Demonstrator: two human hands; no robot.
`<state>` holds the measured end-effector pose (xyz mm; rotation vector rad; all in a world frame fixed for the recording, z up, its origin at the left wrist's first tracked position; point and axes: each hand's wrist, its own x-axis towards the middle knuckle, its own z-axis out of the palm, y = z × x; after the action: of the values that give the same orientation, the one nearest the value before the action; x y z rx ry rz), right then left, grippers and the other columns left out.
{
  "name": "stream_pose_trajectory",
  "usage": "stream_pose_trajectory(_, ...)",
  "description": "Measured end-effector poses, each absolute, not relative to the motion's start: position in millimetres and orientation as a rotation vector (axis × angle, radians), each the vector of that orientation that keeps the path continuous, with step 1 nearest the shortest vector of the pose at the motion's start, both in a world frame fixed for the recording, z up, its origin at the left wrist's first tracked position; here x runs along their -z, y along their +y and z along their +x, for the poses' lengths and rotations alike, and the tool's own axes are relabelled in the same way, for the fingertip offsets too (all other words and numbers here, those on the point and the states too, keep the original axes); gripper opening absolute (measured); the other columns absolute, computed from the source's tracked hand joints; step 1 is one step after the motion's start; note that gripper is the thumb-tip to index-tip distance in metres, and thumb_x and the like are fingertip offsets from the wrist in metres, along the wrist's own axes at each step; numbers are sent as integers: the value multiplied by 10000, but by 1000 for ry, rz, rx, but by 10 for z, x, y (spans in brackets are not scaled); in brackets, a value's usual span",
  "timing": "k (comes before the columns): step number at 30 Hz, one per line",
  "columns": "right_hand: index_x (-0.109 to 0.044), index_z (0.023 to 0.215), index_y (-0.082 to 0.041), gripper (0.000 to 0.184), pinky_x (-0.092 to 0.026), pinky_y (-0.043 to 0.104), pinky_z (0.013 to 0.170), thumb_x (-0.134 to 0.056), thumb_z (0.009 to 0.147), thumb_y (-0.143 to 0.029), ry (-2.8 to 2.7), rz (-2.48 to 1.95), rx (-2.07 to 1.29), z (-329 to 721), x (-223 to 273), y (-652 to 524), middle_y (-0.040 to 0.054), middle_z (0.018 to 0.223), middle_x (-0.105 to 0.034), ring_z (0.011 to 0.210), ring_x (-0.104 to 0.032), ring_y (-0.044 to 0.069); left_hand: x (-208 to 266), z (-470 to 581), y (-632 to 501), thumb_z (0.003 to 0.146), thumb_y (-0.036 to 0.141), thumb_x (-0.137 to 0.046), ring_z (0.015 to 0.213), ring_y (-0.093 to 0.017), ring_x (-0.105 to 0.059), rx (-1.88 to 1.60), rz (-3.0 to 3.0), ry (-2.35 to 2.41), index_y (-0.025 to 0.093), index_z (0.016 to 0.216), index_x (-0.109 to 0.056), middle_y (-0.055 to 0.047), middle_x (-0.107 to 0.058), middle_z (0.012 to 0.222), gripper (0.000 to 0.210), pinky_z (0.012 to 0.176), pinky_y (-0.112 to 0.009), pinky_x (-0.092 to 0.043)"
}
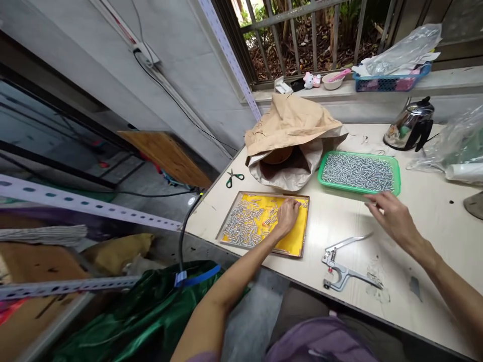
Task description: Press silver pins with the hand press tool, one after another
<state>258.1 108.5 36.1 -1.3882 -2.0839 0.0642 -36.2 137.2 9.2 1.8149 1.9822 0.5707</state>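
Note:
My left hand is over the right half of a shallow tray with a yellow bottom, its fingers curled closed. What they hold, if anything, is hidden. Small silver metal pins cover the tray's left side, with a few loose ones near the hand. At the front right corner of a green plastic tray, my right hand has thumb and fingers pinched together. Anything between those fingertips is too small to make out. Many similar pins fill the green tray. Below the right hand lies a metal hand press.
Behind the yellow-bottomed tray stands an open brown paper sack. Green-handled scissors lie at the table's left. A kettle and clear plastic bags are at the back right. A blue basket sits on the window sill.

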Motion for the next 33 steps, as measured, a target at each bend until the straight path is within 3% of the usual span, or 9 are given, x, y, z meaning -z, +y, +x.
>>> stream_pose_trajectory(5, -653, 1066, -224, 294, -541, 331, 715, -387, 976, -308, -2182, -1313, -206, 2460, -186, 610, 67, 887, -639, 819, -655, 197, -63, -317, 1484, 919, 346, -571, 1025, -212, -603, -539, 1785, 1918, 154, 1181, -585, -102, -597, 1190, 325, 865, -391, -527)
stream_pose_trajectory(8, -651, 1078, -235, 291, -546, 332, 721, -387, 978, -307, -2193, -1317, -269, 2504, -181, 460, 65, 895, -645, 815, -660, 195, -66, -316, 1486, 922, 358, -570, 1048, -214, -600, -491, 1777, 1935, 167, 1226, -551, -96, -575, 1227, 360, 880, -427, -531)
stream_pose_trajectory(12, -650, 1087, -243, 288, -538, 333, 740, -393, 978, -317, -2187, -1314, -300, 2525, -250, 279, 72, 922, -650, 839, -655, 203, -76, -349, 1486, 886, 156, -551, 978, -235, -611, -386, 1787, 1965, 105, 980, -653, -120, -648, 1044, 148, 838, -349, -487)
stream_pose_trajectory(15, -648, 1072, -227, 292, -530, 318, 739, -381, 985, -304, -2220, -1307, -319, 2465, -249, 108, 75, 923, -648, 839, -649, 194, -104, -373, 1466, 848, 58, -480, 916, -227, -617, -258, 1874, 2006, 95, 856, -657, -144, -666, 969, 181, 792, -316, -455)
stream_pose_trajectory(19, -644, 1034, -182, 296, -512, 293, 684, -367, 992, -275, -2313, -1349, -357, 2354, -136, -129, 72, 885, -637, 779, -628, 172, -222, -330, 1261, 828, 88, -501, 829, -178, -625, -394, 1926, 1938, 119, 818, -648, -98, -685, 895, 151, 733, -264, -460)
stream_pose_trajectory(25, -641, 969, -168, 261, -455, 284, 618, -392, 982, -245, -2462, -1436, -409, 2279, 23, -328, 71, 866, -614, 743, -584, 172, -410, -24, 452, 806, 192, -610, 376, -62, -462, -319, 1270, 1512, 130, 821, -638, 57, -537, 466, 69, 397, -160, -360)
stream_pose_trajectory(33, -621, 904, -163, 255, -380, 295, 631, -374, 951, -122, -2505, -1485, -346, 2239, 39, -379, 71, 836, -599, 711, -531, 172, -86, 104, -42, 764, 261, -710, 302, -32, -389, -299, 1022, 1514, 118, 721, -616, 94, -465, 382, 176, 313, -131, -285)
